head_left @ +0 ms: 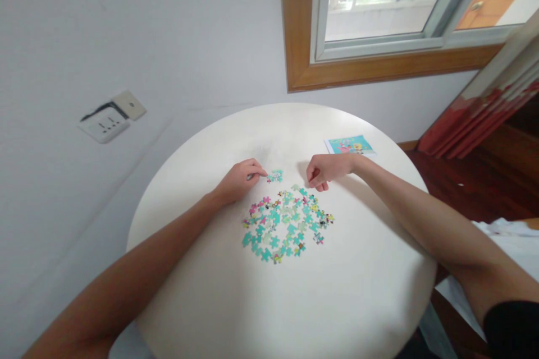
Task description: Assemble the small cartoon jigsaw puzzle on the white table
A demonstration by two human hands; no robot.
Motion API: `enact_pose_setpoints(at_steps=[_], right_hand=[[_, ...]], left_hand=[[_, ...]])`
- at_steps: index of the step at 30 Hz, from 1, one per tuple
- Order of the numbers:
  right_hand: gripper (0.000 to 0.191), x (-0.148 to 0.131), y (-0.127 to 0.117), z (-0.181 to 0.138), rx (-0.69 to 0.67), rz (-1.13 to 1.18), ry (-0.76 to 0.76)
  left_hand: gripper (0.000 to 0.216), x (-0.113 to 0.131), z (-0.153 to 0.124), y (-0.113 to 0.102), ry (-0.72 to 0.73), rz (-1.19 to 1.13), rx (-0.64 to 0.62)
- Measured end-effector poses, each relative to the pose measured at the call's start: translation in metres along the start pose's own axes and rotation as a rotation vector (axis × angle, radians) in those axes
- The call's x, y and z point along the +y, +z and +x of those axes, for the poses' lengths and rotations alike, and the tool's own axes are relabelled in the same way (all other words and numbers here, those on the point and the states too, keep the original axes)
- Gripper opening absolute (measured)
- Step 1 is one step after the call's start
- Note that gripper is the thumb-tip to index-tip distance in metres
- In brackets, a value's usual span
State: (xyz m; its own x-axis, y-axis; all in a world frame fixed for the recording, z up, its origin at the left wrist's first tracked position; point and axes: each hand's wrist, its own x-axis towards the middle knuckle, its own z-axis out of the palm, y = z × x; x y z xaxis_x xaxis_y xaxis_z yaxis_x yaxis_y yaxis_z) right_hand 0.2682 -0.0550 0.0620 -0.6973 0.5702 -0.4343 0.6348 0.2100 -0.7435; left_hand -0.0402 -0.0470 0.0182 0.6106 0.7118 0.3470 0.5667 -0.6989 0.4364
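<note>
A spread of several loose teal, pink and white puzzle pieces (286, 224) lies in the middle of a round white table (295, 303). Just beyond it sits a small joined cluster of teal pieces (275, 176). My left hand (240, 179) rests on the table with its fingers curled, the fingertips touching the left edge of that cluster. My right hand (324, 171) hovers to the right of the cluster, above the far edge of the spread, fingers curled into a loose pinch; what it holds, if anything, is hidden.
A small picture card (349, 145) lies at the table's far right edge. A white wall with a socket plate (110, 118) is behind, a wood-framed window (379, 61) above, red curtain (484, 118) and dark wood floor at right.
</note>
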Motion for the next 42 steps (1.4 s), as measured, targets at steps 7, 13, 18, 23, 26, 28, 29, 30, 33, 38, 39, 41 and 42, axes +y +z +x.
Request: enact_pose_setpoints(at_steps=[7,13,18,23,26,28,29,30,33,38,39,41,42], right_hand=[[0.026,0.010,-0.001,0.009,0.103,-0.001,0.006],[0.027,0.010,0.002,0.012,0.138,0.000,0.034],[0.028,0.008,0.002,0.012,0.157,0.008,0.032],[0.025,0.007,0.003,0.013,0.179,0.000,0.018],[0.025,0.007,0.004,0.013,0.191,0.004,0.025],[0.026,0.006,0.004,0.013,0.197,0.010,0.031],[0.026,0.006,0.004,0.013,0.199,0.012,0.033],[0.026,0.006,0.004,0.012,0.201,0.013,0.033],[0.026,0.006,0.004,0.013,0.202,0.014,0.031],[0.024,0.009,0.003,0.015,0.194,0.012,0.027],[0.024,0.009,0.003,0.015,0.193,0.013,0.025],[0.025,0.008,0.003,0.015,0.193,0.019,0.022],[0.025,0.008,0.003,0.015,0.193,0.021,0.021]], left_hand=[[0.029,0.000,0.000,0.001,0.005,-0.001,0.000],[0.026,0.000,0.000,0.005,0.119,0.075,-0.007],[0.026,0.005,0.001,0.009,0.171,0.081,-0.050],[0.022,0.004,0.003,0.012,0.150,0.061,-0.045],[0.022,0.002,0.004,0.014,0.140,0.057,-0.025],[0.021,0.002,0.005,0.015,0.135,0.058,-0.008],[0.021,0.001,0.005,0.015,0.133,0.062,0.000],[0.021,0.001,0.005,0.015,0.129,0.069,0.008],[0.022,-0.001,0.006,0.016,0.106,0.101,0.025],[0.025,-0.004,0.007,0.017,0.096,0.120,0.036],[0.025,-0.003,0.006,0.016,0.097,0.119,0.033],[0.026,-0.003,0.006,0.016,0.096,0.118,0.027],[0.026,-0.003,0.006,0.016,0.096,0.118,0.026]])
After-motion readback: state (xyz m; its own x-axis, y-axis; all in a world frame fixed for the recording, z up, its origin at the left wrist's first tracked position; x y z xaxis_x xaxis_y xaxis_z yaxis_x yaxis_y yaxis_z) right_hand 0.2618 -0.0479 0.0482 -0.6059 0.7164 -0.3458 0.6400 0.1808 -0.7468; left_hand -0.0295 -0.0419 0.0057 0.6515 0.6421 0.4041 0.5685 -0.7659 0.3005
